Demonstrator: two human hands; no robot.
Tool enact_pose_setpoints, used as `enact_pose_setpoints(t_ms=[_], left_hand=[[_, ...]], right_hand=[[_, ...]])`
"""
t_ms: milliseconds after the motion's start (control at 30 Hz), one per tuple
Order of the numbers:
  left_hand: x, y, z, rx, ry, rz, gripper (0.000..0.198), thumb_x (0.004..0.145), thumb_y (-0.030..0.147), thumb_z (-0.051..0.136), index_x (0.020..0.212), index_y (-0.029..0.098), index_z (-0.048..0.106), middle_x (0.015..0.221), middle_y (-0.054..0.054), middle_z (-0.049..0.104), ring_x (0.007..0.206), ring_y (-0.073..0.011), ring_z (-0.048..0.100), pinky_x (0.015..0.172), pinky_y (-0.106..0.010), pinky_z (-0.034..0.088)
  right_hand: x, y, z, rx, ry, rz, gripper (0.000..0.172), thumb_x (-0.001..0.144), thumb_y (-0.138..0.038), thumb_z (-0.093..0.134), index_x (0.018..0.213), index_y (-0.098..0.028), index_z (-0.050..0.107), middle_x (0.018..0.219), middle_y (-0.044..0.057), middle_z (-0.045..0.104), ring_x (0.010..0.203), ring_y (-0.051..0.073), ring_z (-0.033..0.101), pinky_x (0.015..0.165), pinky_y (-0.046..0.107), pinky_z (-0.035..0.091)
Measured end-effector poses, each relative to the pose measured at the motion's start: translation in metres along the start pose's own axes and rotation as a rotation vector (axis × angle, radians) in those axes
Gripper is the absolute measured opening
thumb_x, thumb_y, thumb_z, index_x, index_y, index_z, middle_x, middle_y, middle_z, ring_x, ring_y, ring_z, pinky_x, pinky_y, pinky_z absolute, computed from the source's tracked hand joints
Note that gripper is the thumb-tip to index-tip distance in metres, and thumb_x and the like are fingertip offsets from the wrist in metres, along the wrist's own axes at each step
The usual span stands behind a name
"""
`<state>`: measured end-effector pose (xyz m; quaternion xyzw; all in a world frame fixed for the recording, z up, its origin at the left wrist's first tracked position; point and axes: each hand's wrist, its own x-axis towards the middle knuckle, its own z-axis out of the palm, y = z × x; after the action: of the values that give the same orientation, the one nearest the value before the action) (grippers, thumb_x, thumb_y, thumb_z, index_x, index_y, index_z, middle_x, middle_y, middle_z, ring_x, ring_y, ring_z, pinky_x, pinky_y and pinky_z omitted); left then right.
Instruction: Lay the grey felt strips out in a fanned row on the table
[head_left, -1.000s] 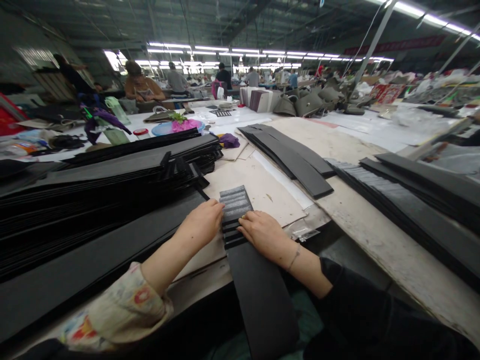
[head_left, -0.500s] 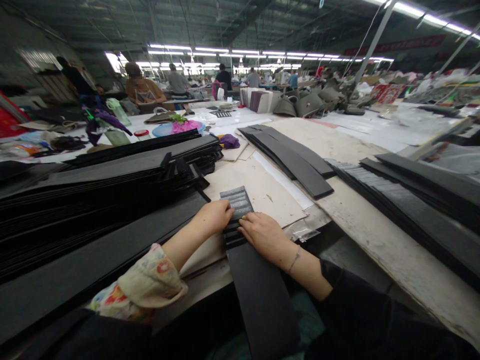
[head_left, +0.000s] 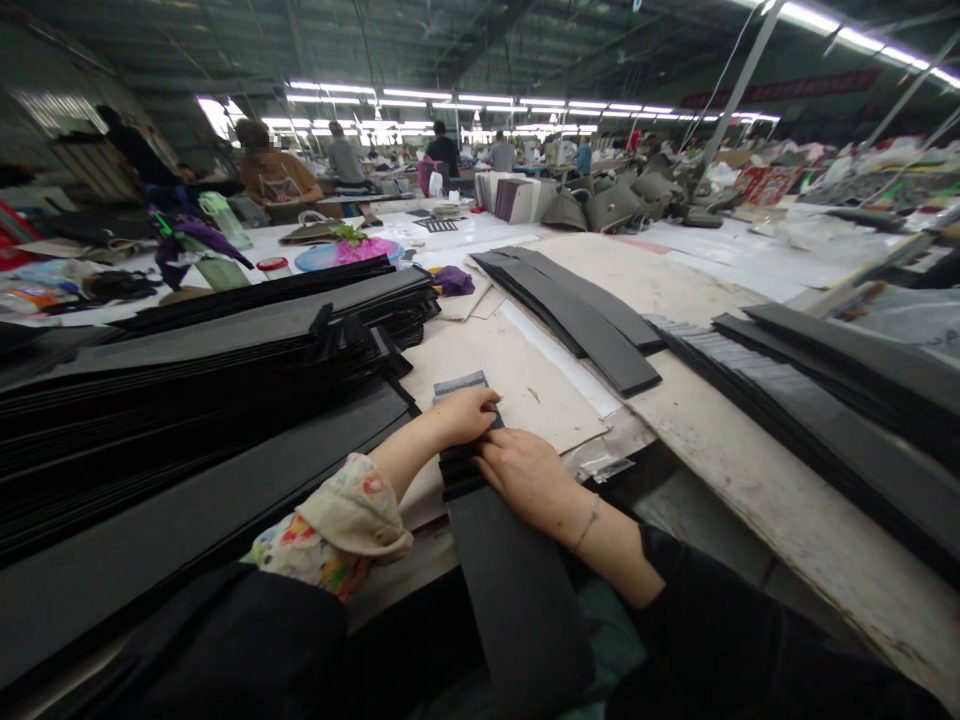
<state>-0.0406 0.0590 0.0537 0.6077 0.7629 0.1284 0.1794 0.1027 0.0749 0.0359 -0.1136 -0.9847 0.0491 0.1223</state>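
Right in the bottom middle of the frame there's a fanned-out stack of long matte black strips [head_left: 517, 600], its staggered grey-edged end pointing up the tabletop and its long tail running down toward the person, past the front edge of the pale scuffed tabletop [head_left: 795, 500]. The left hand [head_left: 465, 418] lies across that stepped end, and the right hand [head_left: 525, 478] sits just below it. Both look flat and pressed down, fingers together, with no pinch that I can see.

The stack rests on a cream paper sheet [head_left: 510, 370]. A huge pile of black strips [head_left: 225, 370] fills the left side, right by the floral sleeve [head_left: 337, 525].

What could go wrong? The stagger only holds by friction, so uneven pressure could skate the layers out of line. The overhanging tail could drag the stack off the edge, and that sleeve could snag the big pile. A co-worker in a brown top [head_left: 274, 170] sits well off at the upper left.
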Motion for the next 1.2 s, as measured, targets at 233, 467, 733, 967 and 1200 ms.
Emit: enact_pose_setpoints(t_ms=[233,467,733,967,1200], left_hand=[[-0.009,-0.013,0.002,0.153,0.060,0.046,0.031,0.067,0.012,0.053,0.096,0.016,0.064,0.094,-0.005,0.066,0.089,-0.0179,0.059,0.079,-0.026,0.046],[-0.025,-0.007,0.010,0.239,0.148,0.215,0.031,0.075,0.006,0.042,0.093,0.017,0.065,0.094,-0.008,0.061,0.089,-0.0181,0.056,0.083,-0.030,0.044],[-0.034,-0.005,0.010,0.300,0.074,0.282,0.030,0.077,0.008,0.041,0.096,0.014,0.062,0.086,-0.008,0.057,0.085,-0.0202,0.052,0.080,-0.032,0.043],[-0.039,-0.011,0.011,0.263,0.075,0.297,0.026,0.079,0.012,0.041,0.096,0.016,0.061,0.088,-0.008,0.055,0.084,-0.0200,0.051,0.079,-0.033,0.043],[-0.041,-0.009,0.018,0.283,0.126,0.272,0.028,0.080,0.010,0.041,0.098,0.014,0.061,0.093,-0.008,0.056,0.087,-0.0191,0.051,0.083,-0.032,0.043]], right_hand=[[-0.004,-0.003,0.001,0.070,0.061,0.000,0.028,0.090,-0.030,0.039,0.099,-0.012,0.058,0.094,0.012,0.061,0.096,0.020,0.055,0.083,0.033,0.043],[-0.005,-0.003,0.002,0.072,0.055,0.005,0.027,0.089,-0.029,0.040,0.100,-0.011,0.057,0.097,0.011,0.060,0.096,0.021,0.054,0.084,0.034,0.044],[-0.006,-0.003,0.003,0.078,0.045,0.005,0.024,0.087,-0.029,0.044,0.097,-0.012,0.057,0.096,0.011,0.060,0.095,0.020,0.055,0.084,0.033,0.044],[-0.005,0.018,0.002,0.137,0.138,0.105,0.026,0.081,-0.030,0.053,0.101,-0.012,0.053,0.097,0.011,0.059,0.097,0.022,0.053,0.085,0.037,0.043],[0.008,0.031,0.009,0.119,0.085,0.125,0.053,0.081,-0.025,0.053,0.126,-0.005,0.034,0.108,0.016,0.058,0.105,0.023,0.051,0.087,0.037,0.042]])
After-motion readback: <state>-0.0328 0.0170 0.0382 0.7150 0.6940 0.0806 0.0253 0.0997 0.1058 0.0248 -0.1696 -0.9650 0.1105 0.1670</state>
